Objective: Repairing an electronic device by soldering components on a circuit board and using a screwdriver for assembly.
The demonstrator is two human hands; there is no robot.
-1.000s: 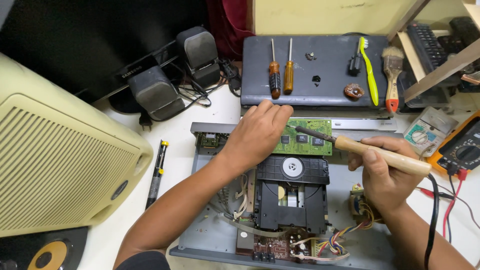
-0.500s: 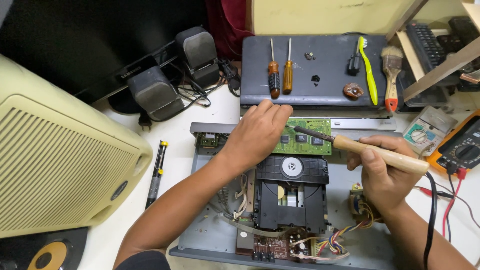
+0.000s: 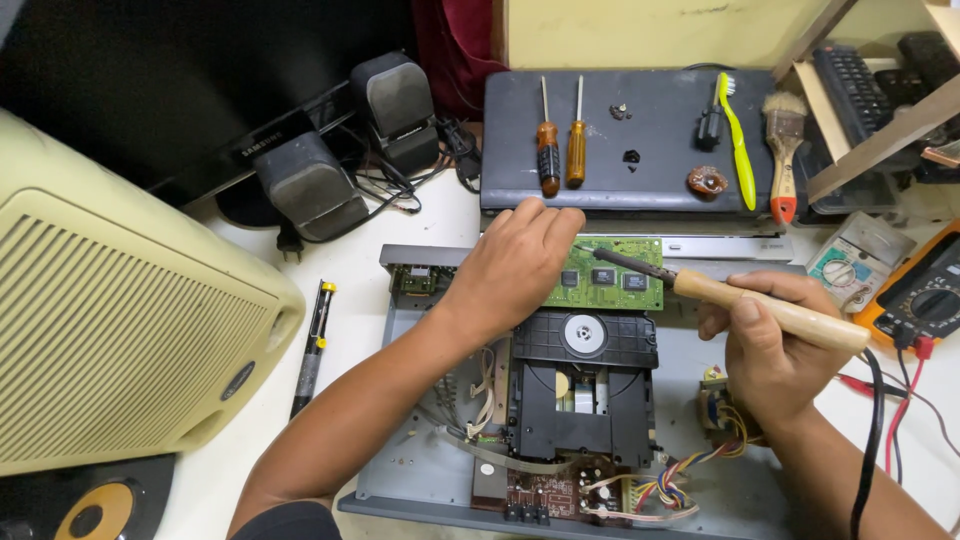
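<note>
Soldering iron (image 3: 735, 300), with its pale wooden handle, sits in the right hand (image 3: 765, 345), whose fingers are wrapped shut round it; the dark tip reaches left to the green board (image 3: 610, 278) at the back of the opened player (image 3: 420, 470) on the tabletop (image 3: 350, 300). Left hand (image 3: 515, 262) lies palm down on the board's left end, fingers curled over its far edge. Whether its grip is closed on the board or only pressing it I cannot tell.

Against the two earlier frames almost nothing has shifted: both hands keep their places, the iron lies at the same slant, and its tip has stayed at the same spot on the board. That steadiness reads to me as heat being held on one joint, with the left hand bracing the board, rather than a move between joints.

Counted:
- two screwdrivers (image 3: 562, 150) with orange handles, side by side on the grey case (image 3: 660, 190) beyond the player
- one yellow toothbrush (image 3: 738, 140) and one paintbrush (image 3: 783, 150) on that case
- two small dark speakers (image 3: 310, 185) at the upper left
- one black disc drive (image 3: 585, 385) in the middle of the player
- one orange multimeter (image 3: 925, 295) at the right edge
- one dark pen-shaped tool (image 3: 312, 345) lying left of the player
- one large cream grille (image 3: 110, 330) filling the left side
</note>
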